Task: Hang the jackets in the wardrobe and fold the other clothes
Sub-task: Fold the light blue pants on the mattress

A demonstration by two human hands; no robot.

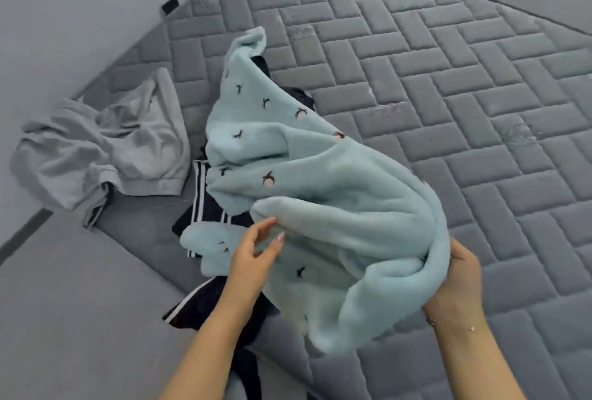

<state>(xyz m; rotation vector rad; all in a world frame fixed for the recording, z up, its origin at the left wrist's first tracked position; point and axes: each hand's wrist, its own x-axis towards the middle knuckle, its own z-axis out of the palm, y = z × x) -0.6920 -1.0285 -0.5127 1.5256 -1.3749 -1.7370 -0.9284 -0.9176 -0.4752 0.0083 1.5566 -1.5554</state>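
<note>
Left hand has its thumb and fingers loosely spread, the fingertips touching a fold of the light blue fleece garment; whether it truly pinches the cloth cannot be told. Right hand has its fingers curled round a bunched edge of the same garment, at the near right end of it. Count: two hands, three garments. Garment 1, the fleece, light blue with small dark embroidered motifs, is partly lifted at the near end and lies with the rest on the bed; its long axis runs from the right hand, near right, up to a rumpled tip at the far left, pointing toward the wall side. Garment 2, a dark piece with white stripes, lies under the fleece and shows at its left edge and near the left forearm. Garment 3, a grey crumpled piece, lies just beside the pile at the left, partly over the mattress edge. Surface: a bare grey mattress quilted in a brick-like pattern. Grey wall beyond it at the upper left; grey floor at the lower left.
</note>
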